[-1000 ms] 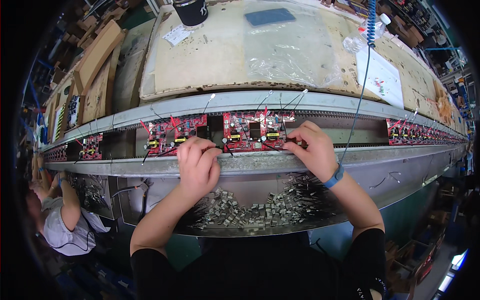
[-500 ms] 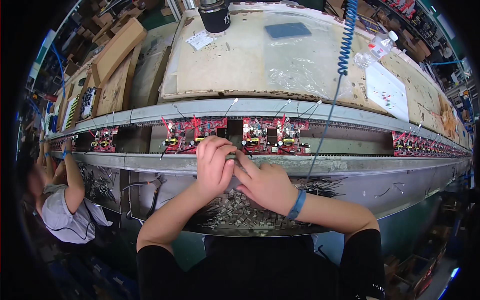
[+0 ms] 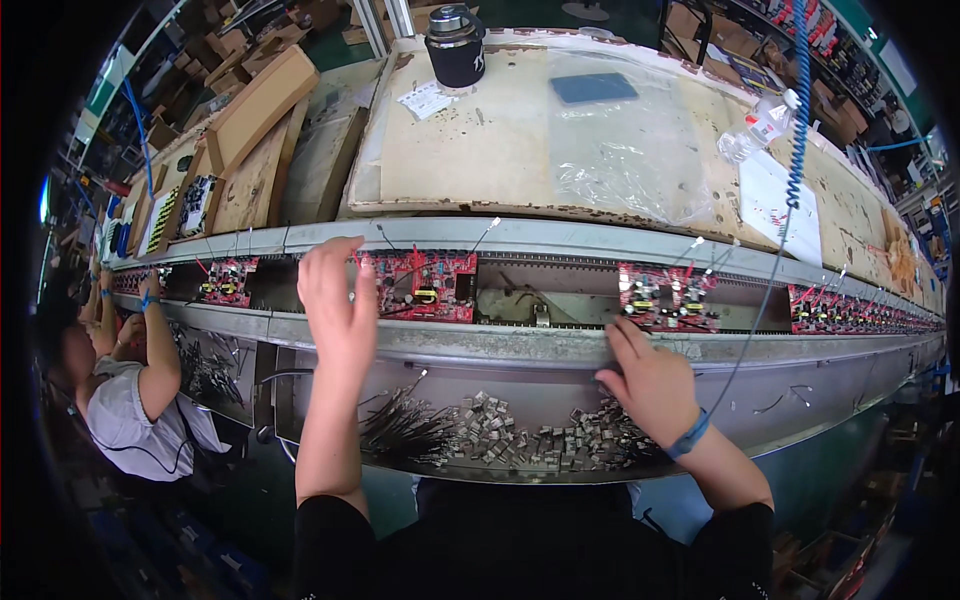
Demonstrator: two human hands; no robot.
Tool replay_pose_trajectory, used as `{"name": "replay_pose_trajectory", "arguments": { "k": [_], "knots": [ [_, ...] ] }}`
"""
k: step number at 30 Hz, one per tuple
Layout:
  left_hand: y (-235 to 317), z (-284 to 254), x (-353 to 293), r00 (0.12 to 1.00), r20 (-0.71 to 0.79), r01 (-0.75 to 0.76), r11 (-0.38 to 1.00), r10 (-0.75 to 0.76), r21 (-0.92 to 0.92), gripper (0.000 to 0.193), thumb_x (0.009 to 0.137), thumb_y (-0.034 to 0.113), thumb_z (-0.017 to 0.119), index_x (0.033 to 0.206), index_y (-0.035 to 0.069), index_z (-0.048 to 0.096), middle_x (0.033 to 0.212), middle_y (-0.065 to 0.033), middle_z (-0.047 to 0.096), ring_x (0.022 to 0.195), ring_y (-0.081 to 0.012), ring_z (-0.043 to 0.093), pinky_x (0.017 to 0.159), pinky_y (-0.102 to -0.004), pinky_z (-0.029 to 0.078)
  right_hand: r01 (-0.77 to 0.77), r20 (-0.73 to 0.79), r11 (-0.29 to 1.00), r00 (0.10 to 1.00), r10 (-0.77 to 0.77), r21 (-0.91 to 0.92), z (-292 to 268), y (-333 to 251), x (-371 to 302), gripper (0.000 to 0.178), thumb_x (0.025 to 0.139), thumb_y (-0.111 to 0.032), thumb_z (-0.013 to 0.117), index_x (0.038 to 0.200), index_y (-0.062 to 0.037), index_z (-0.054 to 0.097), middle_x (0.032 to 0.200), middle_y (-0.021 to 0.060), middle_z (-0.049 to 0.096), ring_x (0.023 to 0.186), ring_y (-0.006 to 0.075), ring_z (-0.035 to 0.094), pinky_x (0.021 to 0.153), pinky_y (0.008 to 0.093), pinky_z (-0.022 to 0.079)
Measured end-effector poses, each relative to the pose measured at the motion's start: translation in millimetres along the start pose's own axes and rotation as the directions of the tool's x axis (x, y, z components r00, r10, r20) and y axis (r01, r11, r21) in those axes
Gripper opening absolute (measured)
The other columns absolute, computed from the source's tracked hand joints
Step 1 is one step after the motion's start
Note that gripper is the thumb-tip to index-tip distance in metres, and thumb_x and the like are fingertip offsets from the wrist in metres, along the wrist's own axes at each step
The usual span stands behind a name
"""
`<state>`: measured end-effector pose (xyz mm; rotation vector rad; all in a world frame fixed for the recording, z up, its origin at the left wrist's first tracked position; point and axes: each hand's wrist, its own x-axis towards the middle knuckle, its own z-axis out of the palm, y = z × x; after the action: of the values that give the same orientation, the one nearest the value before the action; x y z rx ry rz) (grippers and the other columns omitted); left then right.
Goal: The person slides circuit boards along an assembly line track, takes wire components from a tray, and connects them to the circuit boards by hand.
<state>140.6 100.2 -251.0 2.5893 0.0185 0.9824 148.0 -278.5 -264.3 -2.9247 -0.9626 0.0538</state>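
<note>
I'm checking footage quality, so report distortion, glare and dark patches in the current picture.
Head view: the upper metal rail bows with the fisheye, and picture corners are black; head view: bright streaks glint on the plastic sheet; head view: the black shirt loses detail in darkness.

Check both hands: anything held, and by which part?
Left hand: cannot tell; it hides the left end of a red circuit board. Right hand: nothing visibly held, at the near left corner of a second board.

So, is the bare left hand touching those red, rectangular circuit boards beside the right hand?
Apart. The head view shows the left hand well left of those circuit boards, with a stretch of grey metal conveyor between them.
</note>
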Motion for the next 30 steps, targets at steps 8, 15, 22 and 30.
{"name": "replay_pose_trajectory", "arguments": {
  "k": [8, 15, 22, 30],
  "knots": [
    [-80.3, 2.0, -11.0, 0.698, 0.449, 0.547, 0.82, -0.558, 0.168, 0.054, 0.106, 0.049, 0.049, 0.132, 0.002, 0.058, 0.101, -0.0171, 0.069, 0.095, -0.0242, 0.066, 0.089, -0.0363, 0.051, -0.385, -0.028, 0.916, 0.92, 0.39, 0.113, -5.0, 64.8, -44.9, 0.048, 0.095, -0.032, 0.065, 0.136, -0.0075, 0.057, 0.143, 0.0081, 0.059, 0.102, 0.0368, 0.068, 0.083, 0.0447, 0.056],
    [-44.5, 11.9, -7.6, 0.628, 0.589, 0.616, 0.787, -0.509, 0.022, 0.05, 0.106, 0.047, 0.05, 0.125, 0.003, 0.063, 0.107, -0.0191, 0.07, 0.1, -0.0301, 0.065, 0.086, -0.0391, 0.051, -0.487, -0.048, 0.863, 0.867, 0.496, 0.132, -9.4, 90.7, -51.5, 0.042, 0.095, -0.029, 0.066, 0.129, -0.006, 0.062, 0.136, 0.0103, 0.064, 0.111, 0.0359, 0.066, 0.088, 0.0438, 0.055],
    [7.4, 35.8, -24.4, 0.752, 0.653, 0.365, 0.881, -0.088, -0.301, 0.051, 0.108, 0.041, 0.048, 0.142, 0.003, 0.052, 0.127, -0.0173, 0.066, 0.114, -0.0272, 0.065, 0.1, -0.038, 0.049, -0.512, -0.059, 0.859, 0.858, 0.511, -0.007, -15.7, 91.9, -28.3, 0.032, 0.093, -0.025, 0.067, 0.118, -0.0052, 0.065, 0.107, 0.0152, 0.071, 0.095, 0.0375, 0.068, 0.078, 0.0463, 0.054],
    [30.1, 58.5, -41.0, 0.739, 0.661, 0.319, 0.797, 0.131, -0.513, 0.053, 0.102, 0.035, 0.058, 0.144, 0.005, 0.047, 0.121, -0.0228, 0.068, 0.113, -0.038, 0.066, 0.095, -0.0454, 0.051, -0.046, -0.249, 0.961, 0.962, 0.116, 0.273, -0.5, 54.2, 21.0, 0.03, 0.091, -0.016, 0.069, 0.119, -0.0058, 0.063, 0.095, 0.0138, 0.069, 0.088, 0.0347, 0.066, 0.076, 0.0451, 0.052]
  ]
}}
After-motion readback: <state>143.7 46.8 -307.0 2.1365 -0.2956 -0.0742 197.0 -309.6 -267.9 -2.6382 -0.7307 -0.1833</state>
